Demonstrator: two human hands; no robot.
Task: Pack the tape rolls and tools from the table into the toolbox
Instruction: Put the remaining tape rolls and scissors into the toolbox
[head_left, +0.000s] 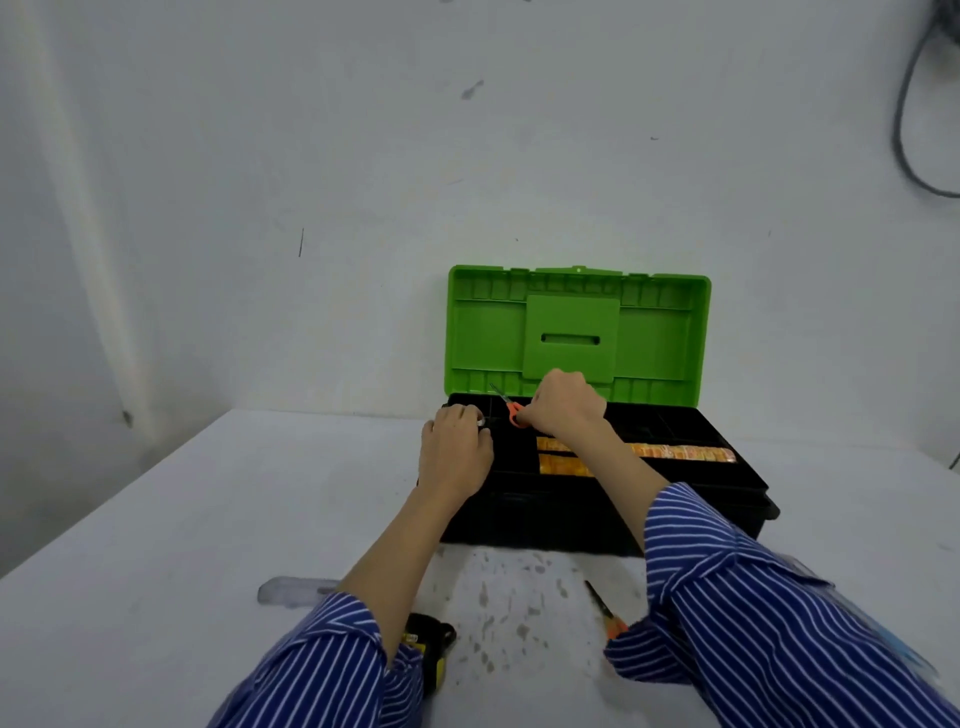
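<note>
A black toolbox (545, 514) stands open on the white table (208, 519), its green lid (576, 332) upright at the back. My right hand (566, 405) grips small orange-handled scissors (511, 410) over the tray's back left compartments, blades pointing up and left. My left hand (454, 449) sits at the box's left end, its fingers curled round a small light-coloured object (482, 420) that is mostly hidden. Two orange-yellow packets (675, 451) lie in the tray's long compartments.
On the table near me lie a clear plastic ruler (291, 590) at the left, a black-and-yellow tool (431, 642) partly under my left sleeve, and an orange-handled tool (605, 610) beside my right sleeve. A dark cable (909, 104) hangs on the wall at top right.
</note>
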